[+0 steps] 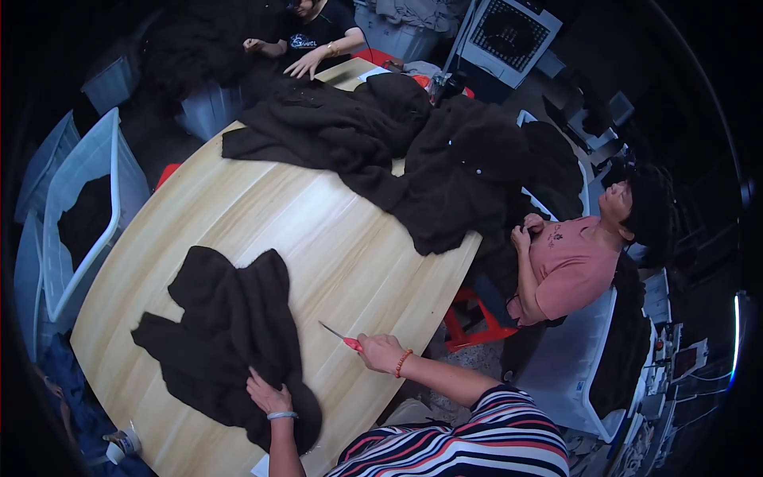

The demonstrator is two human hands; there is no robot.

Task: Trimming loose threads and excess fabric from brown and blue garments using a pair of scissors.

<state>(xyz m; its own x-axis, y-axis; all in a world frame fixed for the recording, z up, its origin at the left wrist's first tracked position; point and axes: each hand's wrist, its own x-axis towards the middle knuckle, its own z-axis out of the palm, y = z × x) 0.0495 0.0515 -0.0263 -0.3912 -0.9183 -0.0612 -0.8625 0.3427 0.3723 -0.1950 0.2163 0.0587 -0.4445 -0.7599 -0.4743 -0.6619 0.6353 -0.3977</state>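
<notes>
A dark brown fleece-like garment lies spread on the near left part of a light wood-grain table. My left hand, with a pale bracelet at the wrist, rests on the garment's near right part, fingers stretched over the cloth. To the right of it, my right hand is closed around the red handle of scissors. Their thin, pointed blade end reaches up and left over bare wood, apart from the garment. A beaded bracelet circles my right wrist.
More dark garments are heaped along the table's far and right edges. One person sits at right, another at the far end. Plastic bins stand left and right. A small container sits by the near left edge.
</notes>
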